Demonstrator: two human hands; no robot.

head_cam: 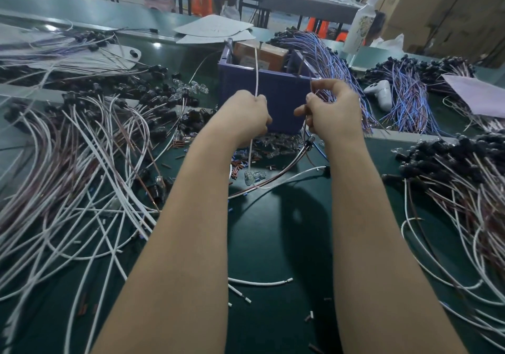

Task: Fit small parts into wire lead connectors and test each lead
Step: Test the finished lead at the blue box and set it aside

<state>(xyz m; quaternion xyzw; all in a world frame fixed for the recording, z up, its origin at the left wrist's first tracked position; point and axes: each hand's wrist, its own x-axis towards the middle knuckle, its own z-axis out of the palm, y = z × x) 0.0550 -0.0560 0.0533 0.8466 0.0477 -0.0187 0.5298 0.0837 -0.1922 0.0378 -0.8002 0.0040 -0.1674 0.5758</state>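
Purple box (273,91): ribbed matt plastic
Bulbs (278,146) at the box's foot: clear glossy glass
Leads (82,176) left of the box: smooth matt sheathing

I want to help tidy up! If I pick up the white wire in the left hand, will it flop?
Probably only a little: above the left hand the white wire stands nearly straight, so it seems springy. It likely bends easily though, since the piled white wires lie in loose curves. Probably light; one hand's grip holds it up.
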